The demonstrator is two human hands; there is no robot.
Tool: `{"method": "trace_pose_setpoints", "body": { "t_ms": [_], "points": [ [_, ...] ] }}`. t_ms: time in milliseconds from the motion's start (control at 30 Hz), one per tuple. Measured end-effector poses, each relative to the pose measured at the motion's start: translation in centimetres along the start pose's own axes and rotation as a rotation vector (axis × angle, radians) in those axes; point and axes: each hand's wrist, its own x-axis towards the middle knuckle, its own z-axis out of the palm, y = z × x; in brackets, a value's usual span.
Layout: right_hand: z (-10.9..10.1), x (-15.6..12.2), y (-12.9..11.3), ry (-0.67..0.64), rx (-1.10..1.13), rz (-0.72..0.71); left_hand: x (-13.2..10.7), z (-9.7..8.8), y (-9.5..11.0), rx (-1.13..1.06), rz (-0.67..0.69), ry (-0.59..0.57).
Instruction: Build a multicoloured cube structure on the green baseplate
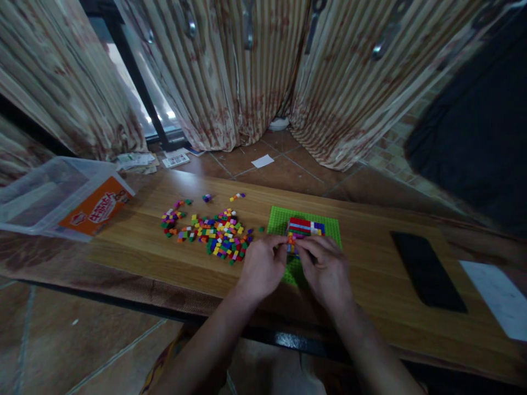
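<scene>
Over the green baseplate (331,222), my left hand (262,264) and my right hand (328,270) meet fingertip to fingertip. Small orange building bricks (291,240) show between the pinched fingers of both hands; how many there are is too small to tell. Just behind the fingertips, a block of stacked bricks (300,224) in red, white, blue and other colours stands on the baseplate. My fingers hide its near part. Left of my left hand, a loose pile of multicoloured bricks (220,233) lies on the wooden table (164,266).
A clear plastic box (49,175) with an orange label stands at the table's left end. On the right lie a black flat object (428,269) and a white sheet (496,293). Striped curtains (214,77) hang beyond the table, with papers (138,162) on the floor.
</scene>
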Motion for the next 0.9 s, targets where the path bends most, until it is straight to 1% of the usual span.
{"method": "trace_pose_setpoints", "body": {
  "t_ms": [133,433,667,800,900],
  "points": [
    [0.0,-0.2,0.0,0.003,-0.009,-0.023,-0.9,0.4,0.2,0.057,0.032,-0.006],
    [0.3,-0.3,0.1,0.011,-0.013,-0.042,-1.1,0.9,-0.1,-0.007,0.035,-0.001],
    [0.2,-0.2,-0.1,-0.012,0.03,-0.003,-1.1,1.1,-0.6,-0.07,0.053,0.03],
    [0.2,-0.3,-0.2,0.018,0.092,0.027,-0.7,0.8,-0.7,-0.106,0.057,0.012],
    [0.3,-0.4,-0.2,0.077,0.159,0.073,-0.2,0.0,-0.6,-0.061,0.042,0.017]
  ]
}}
